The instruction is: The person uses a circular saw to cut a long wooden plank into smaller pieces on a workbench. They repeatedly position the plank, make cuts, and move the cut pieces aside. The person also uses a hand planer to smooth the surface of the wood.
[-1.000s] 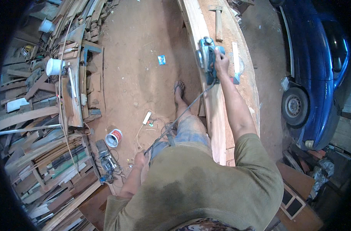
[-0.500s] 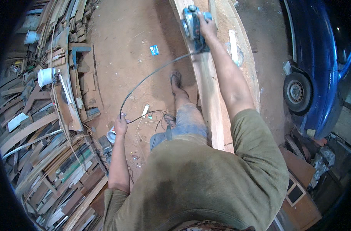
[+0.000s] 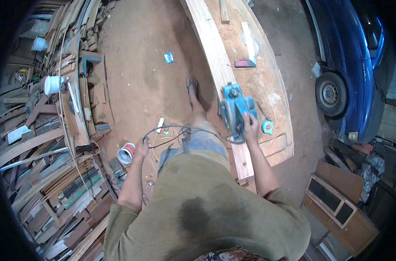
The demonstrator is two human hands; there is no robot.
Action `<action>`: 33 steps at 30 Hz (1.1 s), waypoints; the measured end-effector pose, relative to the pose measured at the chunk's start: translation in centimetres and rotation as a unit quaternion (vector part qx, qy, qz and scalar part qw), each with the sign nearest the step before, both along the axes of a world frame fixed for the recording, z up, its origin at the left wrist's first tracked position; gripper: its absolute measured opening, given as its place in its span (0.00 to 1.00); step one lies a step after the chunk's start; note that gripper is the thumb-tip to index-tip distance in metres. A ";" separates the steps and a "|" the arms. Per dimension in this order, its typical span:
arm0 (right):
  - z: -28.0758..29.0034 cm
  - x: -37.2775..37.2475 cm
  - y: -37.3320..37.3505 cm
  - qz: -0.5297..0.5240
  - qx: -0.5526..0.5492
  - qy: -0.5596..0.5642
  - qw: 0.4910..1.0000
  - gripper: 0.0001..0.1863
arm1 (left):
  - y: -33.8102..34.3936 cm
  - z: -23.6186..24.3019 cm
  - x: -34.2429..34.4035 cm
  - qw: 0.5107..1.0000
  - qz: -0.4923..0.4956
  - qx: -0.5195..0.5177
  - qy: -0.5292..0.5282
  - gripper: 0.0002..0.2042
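Note:
My right hand (image 3: 251, 127) is closed round the handle of a blue electric hand planer (image 3: 235, 108). The planer is over the near part of a long pale wooden plank (image 3: 213, 41), which lies along the left side of a workbench (image 3: 276, 104); whether its sole touches the wood cannot be made out. A dark power cord (image 3: 193, 128) bows from the planer across my legs to my left hand (image 3: 141, 148), whose fingers are closed on it. Right of the planer lies a turquoise tape measure (image 3: 267, 127).
A try square (image 3: 245, 63) and a wood strip (image 3: 224, 11) lie on the bench. A white bucket (image 3: 126, 153) stands by my left hand. Stacked timber offcuts (image 3: 41, 161) fill the left; a blue car (image 3: 354, 74) stands at right. A power strip (image 3: 161, 124) lies on the floor.
My right hand has drawn the planer back along the plank toward me, from the far part to the near part. The try square and tape measure have come into sight. The cord now hangs slacker.

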State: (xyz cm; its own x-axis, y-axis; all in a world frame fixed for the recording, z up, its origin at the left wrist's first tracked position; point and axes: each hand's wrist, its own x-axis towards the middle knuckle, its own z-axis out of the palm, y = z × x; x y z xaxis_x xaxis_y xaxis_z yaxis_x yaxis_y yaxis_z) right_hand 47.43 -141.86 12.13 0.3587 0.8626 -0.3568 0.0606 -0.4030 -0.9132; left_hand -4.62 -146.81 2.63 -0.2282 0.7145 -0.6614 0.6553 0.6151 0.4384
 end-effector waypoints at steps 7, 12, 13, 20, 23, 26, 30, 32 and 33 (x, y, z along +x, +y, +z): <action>1.7 2.1 -15.1 -0.029 -0.004 -0.021 0.999 0.17 | 1.8 3.8 5.1 0.989 -0.086 0.076 -0.097 0.17; 0.7 2.3 -14.5 -0.024 0.005 -0.023 0.999 0.17 | 12.8 5.6 14.7 0.917 -0.280 0.230 -0.168 0.22; 0.7 2.3 -14.2 -0.026 0.007 -0.019 0.999 0.17 | 14.9 6.3 17.7 0.926 -0.279 0.206 -0.148 0.24; 0.6 2.2 -13.5 -0.025 -0.002 -0.039 0.999 0.18 | 20.4 -0.8 30.1 0.970 -0.180 0.007 -0.164 0.22; 0.6 2.1 -13.4 -0.031 -0.013 -0.027 0.999 0.19 | 19.7 -3.3 29.3 0.961 -0.045 0.097 -0.257 0.16; 0.7 2.2 -13.0 -0.017 -0.007 -0.037 0.999 0.19 | 20.2 -6.9 22.4 0.954 0.155 0.232 -0.112 0.10; -0.1 2.1 -10.7 -0.014 0.014 -0.065 0.998 0.18 | 21.2 1.1 10.0 0.948 0.204 0.219 -0.112 0.31; 0.1 1.1 -7.7 -0.022 0.006 -0.043 0.999 0.18 | 18.7 3.1 4.4 0.975 0.125 0.135 -0.122 0.34; 1.0 0.2 -5.2 -0.021 0.018 -0.041 0.999 0.18 | 16.6 2.8 1.3 0.983 0.116 0.090 -0.112 0.34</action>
State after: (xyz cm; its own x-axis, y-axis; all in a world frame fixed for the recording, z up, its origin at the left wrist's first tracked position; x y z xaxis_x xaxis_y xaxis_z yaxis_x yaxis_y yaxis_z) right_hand 47.67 -147.04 13.12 0.4224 0.8572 -0.2946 0.1190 -0.3747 -0.9195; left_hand -3.29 -130.17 5.42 -0.2616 0.7700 -0.5819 0.3804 0.6364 0.6710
